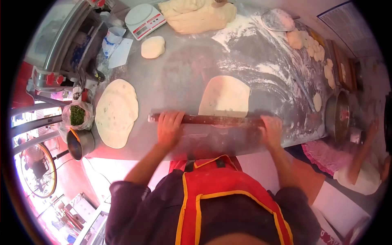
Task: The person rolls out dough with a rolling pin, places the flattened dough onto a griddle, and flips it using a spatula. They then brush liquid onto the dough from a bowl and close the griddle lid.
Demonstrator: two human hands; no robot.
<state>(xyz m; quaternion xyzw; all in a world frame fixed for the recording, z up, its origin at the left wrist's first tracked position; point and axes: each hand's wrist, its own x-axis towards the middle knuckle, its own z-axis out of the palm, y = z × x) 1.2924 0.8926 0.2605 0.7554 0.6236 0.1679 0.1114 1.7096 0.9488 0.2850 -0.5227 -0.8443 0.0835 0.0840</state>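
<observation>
A long brown rolling pin (222, 119) lies crosswise over the near end of a flattened sheet of dough (225, 96). My left hand (170, 125) is closed over the pin near its left end. At the other end, my right hand (271, 126) wraps around the pin, its fingers curled over the top. The dough sheet reaches away from the pin, wider at its far side, and part of its near edge is hidden under the wood. To the left rests a stack of rolled, speckled dough rounds (117, 113).
A kitchen scale (143, 20), a small dough piece (153, 47) and a big dough mass (196, 16) sit at the back. A pot (80, 145) and chopped greens (77, 115) stand left. Floured dough pieces (312, 47) and a metal basin (338, 114) are right, near another person (361, 175).
</observation>
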